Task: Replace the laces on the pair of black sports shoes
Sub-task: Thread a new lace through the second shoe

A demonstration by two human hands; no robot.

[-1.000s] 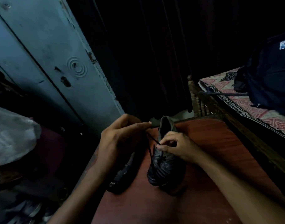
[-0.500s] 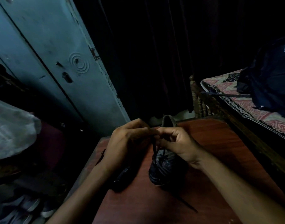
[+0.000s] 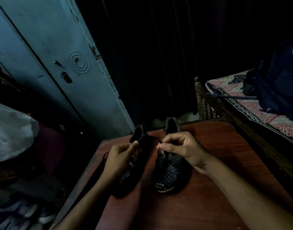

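Two black sports shoes stand toe-toward-me on a reddish wooden table (image 3: 217, 146). The right shoe (image 3: 171, 176) is upright, with its collar showing behind my right hand (image 3: 180, 149). That hand pinches a black lace (image 3: 160, 143) just above the shoe's eyelets. The left shoe (image 3: 135, 165) leans near the table's left edge. My left hand (image 3: 120, 156) is over it, fingers curled, pinching the other end of the lace by the shoe's tongue. The lace runs thin and dark between both hands.
A blue-grey metal cupboard door (image 3: 59, 63) stands at the left. On the right, a wooden bed (image 3: 225, 113) with a patterned sheet holds a dark backpack (image 3: 278, 87). A white bag (image 3: 11, 130) and other shoes (image 3: 22, 213) lie at the lower left. Dark curtains hang behind.
My hands, which met over the right shoe half a second ago, have drawn apart. The left hand moved left over the left shoe, and the lace now stretches between them.
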